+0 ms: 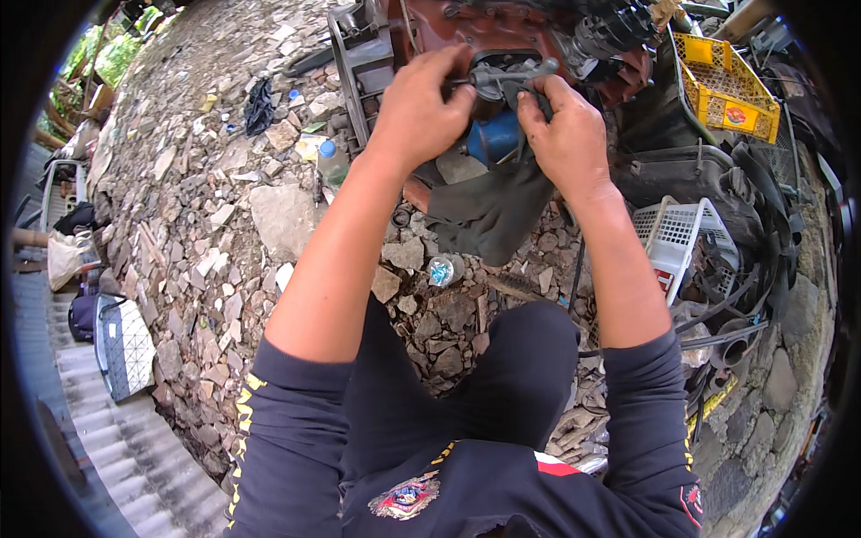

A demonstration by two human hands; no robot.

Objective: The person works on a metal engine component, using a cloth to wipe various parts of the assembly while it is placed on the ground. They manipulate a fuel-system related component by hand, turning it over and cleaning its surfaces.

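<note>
A reddish-brown engine block [439, 27] fills the upper middle, with a small grey metal fitting [498, 82] on it and a blue cylindrical part [491, 137] below that. My left hand [421, 112] has its fingers curled at the fitting's left end; the fingertips are partly hidden. My right hand [563, 139] is closed on a dark grey cloth [489, 215] at the fitting's right side. The cloth hangs down beside the blue part, over the rubble.
Broken stone rubble [206, 161] covers the ground, with a plastic bottle [332, 164] and a clear cup [443, 271]. A yellow crate [717, 90], white basket [673, 224] and black hoses [762, 242] lie right. Bags [121, 341] and corrugated sheeting [126, 448] are left.
</note>
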